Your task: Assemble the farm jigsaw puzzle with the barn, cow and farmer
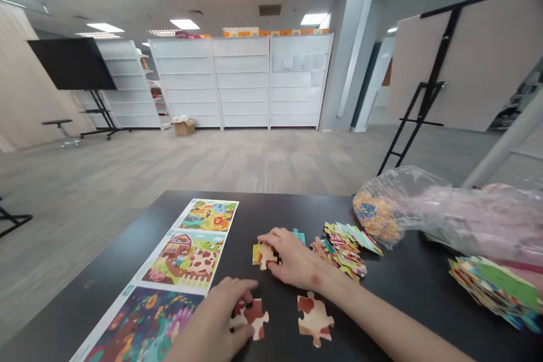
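Note:
My left hand (218, 317) lies at the lower middle of the black table (106, 277), its fingers over a brown-and-white cow-patterned jigsaw piece (254, 318). My right hand (292, 257) reaches across from the right, its fingertips gripping a cream-and-brown jigsaw piece (265, 256). Between my forearm and that hand's wrist area, a similar cow-patterned piece (314, 319) lies loose. A heap of colourful jigsaw pieces (345, 249) sits just beyond my right hand, with a teal piece (299, 236) near its knuckles. A long printed picture sheet (182, 260) lies left of both hands.
A clear plastic bag (377, 215) holding puzzle pieces lies at the far right of the table, beside a pink wrapping (479, 220) and a stack of pieces (496, 291). Beyond the table's far edge are a carpeted floor, white shelving and black easels.

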Tool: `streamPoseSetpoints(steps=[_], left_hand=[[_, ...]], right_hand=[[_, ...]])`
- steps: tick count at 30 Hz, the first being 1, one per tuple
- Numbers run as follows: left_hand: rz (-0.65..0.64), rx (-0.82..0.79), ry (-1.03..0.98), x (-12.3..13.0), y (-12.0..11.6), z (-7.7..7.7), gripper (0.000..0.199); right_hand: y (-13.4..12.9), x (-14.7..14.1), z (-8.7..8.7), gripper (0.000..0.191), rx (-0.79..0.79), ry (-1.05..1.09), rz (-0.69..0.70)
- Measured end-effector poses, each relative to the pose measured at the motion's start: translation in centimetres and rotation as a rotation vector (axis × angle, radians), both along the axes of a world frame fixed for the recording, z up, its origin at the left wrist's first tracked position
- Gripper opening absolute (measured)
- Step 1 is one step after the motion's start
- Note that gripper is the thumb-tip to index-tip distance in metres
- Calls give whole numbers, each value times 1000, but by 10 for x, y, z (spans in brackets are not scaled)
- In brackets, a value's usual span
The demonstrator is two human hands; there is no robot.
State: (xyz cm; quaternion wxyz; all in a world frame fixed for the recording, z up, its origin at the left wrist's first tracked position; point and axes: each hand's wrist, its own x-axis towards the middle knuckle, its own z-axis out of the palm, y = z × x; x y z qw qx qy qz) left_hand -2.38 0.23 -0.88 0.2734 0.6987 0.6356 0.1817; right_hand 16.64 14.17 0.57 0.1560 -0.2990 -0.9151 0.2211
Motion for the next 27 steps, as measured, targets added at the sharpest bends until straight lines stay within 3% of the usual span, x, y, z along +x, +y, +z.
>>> streamPoseSetpoints(steps=[4, 8, 10, 13, 16, 19, 21, 24, 27], left_hand=[[-52, -36, -25, 1, -1, 4, 64], [-29, -91, -161, 4, -1, 18, 28], [3, -143, -356, 5, 0, 21, 11], [29, -186, -725, 5, 3, 17, 28], [101, -200, -842, 8, 8, 8, 39], [116, -204, -667, 16, 11, 1, 51], [72, -124, -378, 23, 10, 2, 39], [54, 10, 26, 30, 7, 9, 23], [64, 50, 104, 28, 8, 19, 15]], right_hand=[[-10, 21, 14, 57, -68, 29, -48], [-11, 40, 16, 38, -263, 169, -136], [-7, 46, 12, 33, -433, 331, -206], [-2, 52, 7, 38, -620, 509, -247], [2, 56, 6, 54, -632, 554, -243], [3, 56, 5, 40, -590, 549, -256], [2, 54, 4, 29, -608, 580, -276], [2, 50, 3, 29, -678, 654, -320], [2, 48, 4, 31, -745, 684, -358]])
